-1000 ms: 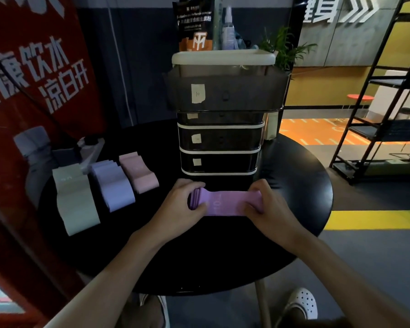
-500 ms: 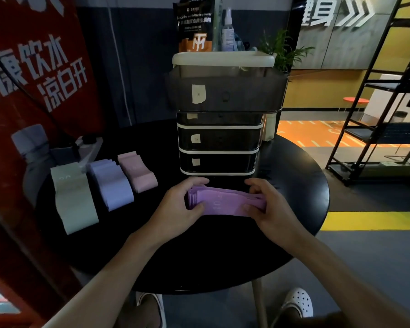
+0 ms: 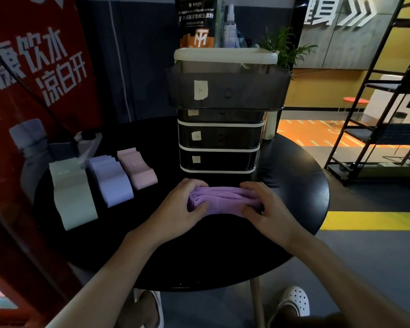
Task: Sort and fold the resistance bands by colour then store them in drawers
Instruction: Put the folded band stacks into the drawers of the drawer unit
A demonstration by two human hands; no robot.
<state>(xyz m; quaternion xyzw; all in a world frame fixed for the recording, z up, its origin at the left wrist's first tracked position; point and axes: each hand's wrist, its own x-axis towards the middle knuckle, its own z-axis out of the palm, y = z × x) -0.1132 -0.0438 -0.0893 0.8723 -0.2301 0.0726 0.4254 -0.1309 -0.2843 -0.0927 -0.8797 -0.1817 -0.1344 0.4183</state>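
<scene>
A stack of purple resistance bands (image 3: 223,200) lies on the round black table (image 3: 211,252) just in front of the drawer unit (image 3: 219,140). My left hand (image 3: 182,204) grips its left end and my right hand (image 3: 265,207) grips its right end, fingers curled over the top and thumbs on the near side. On the left of the table lie three other piles: pale green bands (image 3: 71,192), lavender bands (image 3: 110,179) and pink bands (image 3: 136,168). The unit's top drawer (image 3: 226,87) is pulled out; the lower ones are shut.
A pouch (image 3: 197,22) and a spray bottle (image 3: 230,27) stand on the unit's white top. A red banner (image 3: 29,79) rises at the left, with a small device (image 3: 85,143) at the table's back left. A black shelf rack (image 3: 379,110) stands at the right.
The purple bands have gone from lying flat to a bunched, raised stack. Both hands have closed in over its ends, fingers now curled over the top.
</scene>
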